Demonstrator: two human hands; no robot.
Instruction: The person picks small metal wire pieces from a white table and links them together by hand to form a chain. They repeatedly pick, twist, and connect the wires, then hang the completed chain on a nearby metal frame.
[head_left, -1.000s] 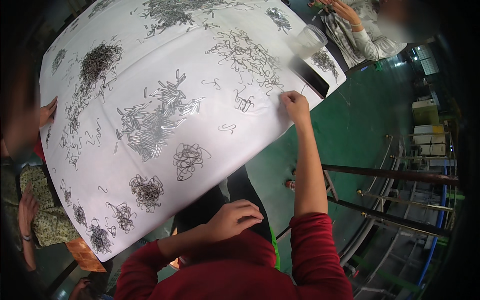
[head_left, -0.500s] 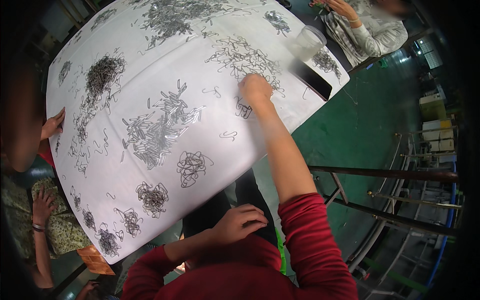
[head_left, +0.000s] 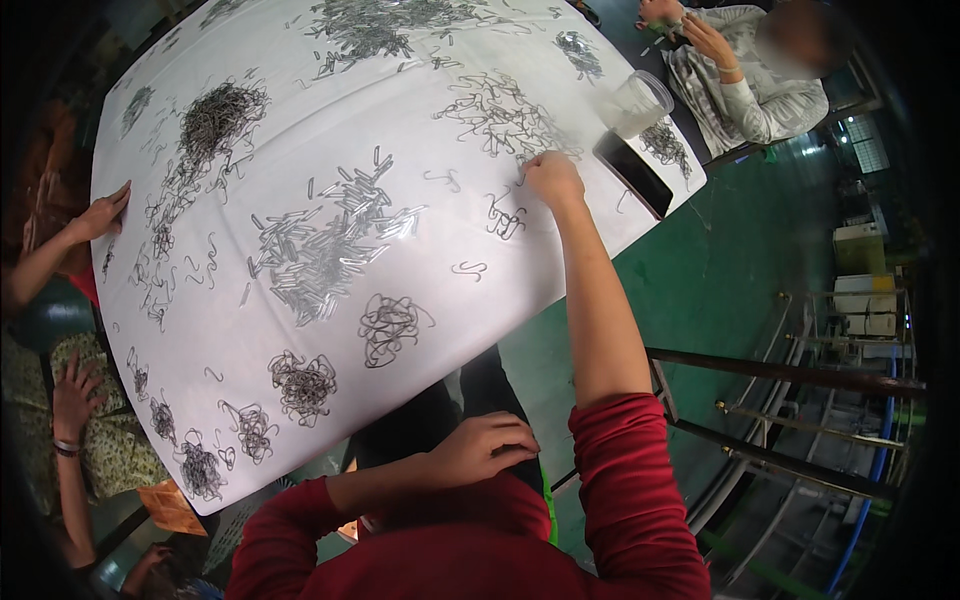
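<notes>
My right hand (head_left: 556, 181) is over the white table, its fingers pinched on a thin metal S-hook (head_left: 521, 172) that shows at the fingertips. Just beyond it spreads a loose pile of S-hooks (head_left: 497, 112). A small cluster of S-hooks (head_left: 506, 217) lies on the near side of this hand, with a pair of hooks (head_left: 468, 269) closer to the table edge. Low over my lap, my left hand (head_left: 485, 447) rests off the table, fingers loosely bent and apart from the thumb, with nothing visible in it.
Clear plastic strips (head_left: 330, 245) lie mid-table on the white sheet (head_left: 440, 345). Tangled hook bunches (head_left: 303, 388) line the near edge. A phone (head_left: 633, 174) and a plastic tub (head_left: 637, 103) stand at right. Other people's hands are at left (head_left: 103, 212) and far right (head_left: 708, 40).
My right hand has drawn back slightly from the hook pile, and an S-hook now shows at its fingertips. The view has shifted a little. My left hand stays over my lap.
</notes>
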